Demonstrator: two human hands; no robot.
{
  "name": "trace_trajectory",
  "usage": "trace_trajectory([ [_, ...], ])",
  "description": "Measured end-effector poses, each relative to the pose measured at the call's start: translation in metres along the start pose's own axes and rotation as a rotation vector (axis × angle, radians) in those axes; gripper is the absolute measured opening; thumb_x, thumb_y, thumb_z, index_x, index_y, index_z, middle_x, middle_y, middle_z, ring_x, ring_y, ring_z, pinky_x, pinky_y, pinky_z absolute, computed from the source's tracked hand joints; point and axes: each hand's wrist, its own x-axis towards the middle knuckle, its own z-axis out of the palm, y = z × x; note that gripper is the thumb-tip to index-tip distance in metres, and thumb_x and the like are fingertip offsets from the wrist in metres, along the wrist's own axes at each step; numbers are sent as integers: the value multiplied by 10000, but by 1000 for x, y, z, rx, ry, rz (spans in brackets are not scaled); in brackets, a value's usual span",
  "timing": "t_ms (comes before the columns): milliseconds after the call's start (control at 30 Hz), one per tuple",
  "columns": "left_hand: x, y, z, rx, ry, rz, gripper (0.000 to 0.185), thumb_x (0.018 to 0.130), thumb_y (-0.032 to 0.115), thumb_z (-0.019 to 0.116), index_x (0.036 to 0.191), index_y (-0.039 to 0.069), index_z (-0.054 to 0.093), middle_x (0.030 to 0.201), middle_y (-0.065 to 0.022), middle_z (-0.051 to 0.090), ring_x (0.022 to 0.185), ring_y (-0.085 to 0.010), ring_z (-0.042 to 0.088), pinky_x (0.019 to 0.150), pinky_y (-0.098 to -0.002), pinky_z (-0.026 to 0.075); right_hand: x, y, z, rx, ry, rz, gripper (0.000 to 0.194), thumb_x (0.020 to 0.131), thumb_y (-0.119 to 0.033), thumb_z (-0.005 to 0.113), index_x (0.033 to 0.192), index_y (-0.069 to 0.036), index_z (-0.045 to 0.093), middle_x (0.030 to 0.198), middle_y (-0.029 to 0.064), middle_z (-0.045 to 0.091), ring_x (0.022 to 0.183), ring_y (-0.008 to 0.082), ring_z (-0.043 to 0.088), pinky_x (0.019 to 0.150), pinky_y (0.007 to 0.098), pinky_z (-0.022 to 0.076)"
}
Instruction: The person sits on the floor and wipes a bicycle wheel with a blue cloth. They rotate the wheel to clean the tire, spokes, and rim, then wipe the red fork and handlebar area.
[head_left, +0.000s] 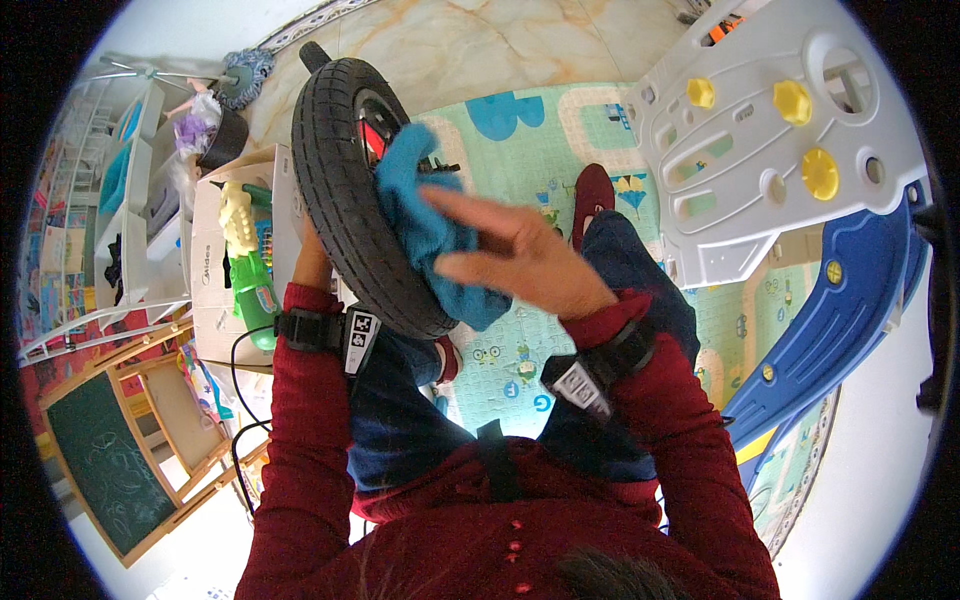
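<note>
A wheel with a black rubber tyre (330, 180) stands tilted in front of me; red shows inside its rim (373, 141). My left hand (309, 251) reaches behind the tyre on its left side. Its fingers are hidden there, so their grip does not show. Against the right side of the wheel lies a crumpled blue cloth (420, 217). My right hand (517, 251), slightly blurred, has the cloth between its extended fingers and its thumb. A black cylindrical part (313, 56) sticks out beyond the top of the tyre. Whatever else joins the wheel is mostly hidden.
Left of the wheel is a cardboard box (214, 300) with a green toy (255, 292) on it. A chalkboard easel (105, 457) stands lower left. To the right are a grey plastic play panel (720, 172) and a blue slide (817, 322). A patterned play mat (510, 157) covers the floor.
</note>
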Motion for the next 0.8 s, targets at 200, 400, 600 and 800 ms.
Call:
trace_trajectory([
  [200, 5, 3, 1, 52, -28, 64, 227, 843, 182, 591, 962, -9, 616, 882, -159, 659, 802, -330, 624, 683, -377, 497, -14, 21, -6, -153, -47, -17, 461, 726, 32, 577, 1171, -87, 608, 1068, 171, 636, 977, 287, 628, 872, 356, 479],
  [400, 0, -3, -1, 84, -55, 123, 226, 839, 182, 593, 958, -9, 617, 879, -162, 659, 802, -335, 624, 683, -380, 496, -15, 51, -14, -768, -107, 246, 337, 670, -31, 553, 983, -34, 679, 866, 231, 642, 791, 370, 642, 759, 393, 512],
  [600, 39, 2, 24, 125, -63, 171, 226, 836, 183, 596, 953, -9, 618, 876, -164, 659, 801, -340, 623, 682, -382, 495, -7, 24, -15, -384, -115, 206, 359, 721, -7, 555, 1063, -12, 665, 984, 190, 679, 888, 245, 657, 827, 318, 489],
  [800, 52, -16, 29, 181, -87, 208, 225, 833, 183, 598, 948, -9, 619, 873, -167, 659, 801, -345, 623, 681, -384, 494, 2, -33, -4, 6, 147, -45, 372, 841, -15, 552, 1205, -53, 614, 1170, 93, 632, 1034, 171, 592, 919, 300, 444],
])
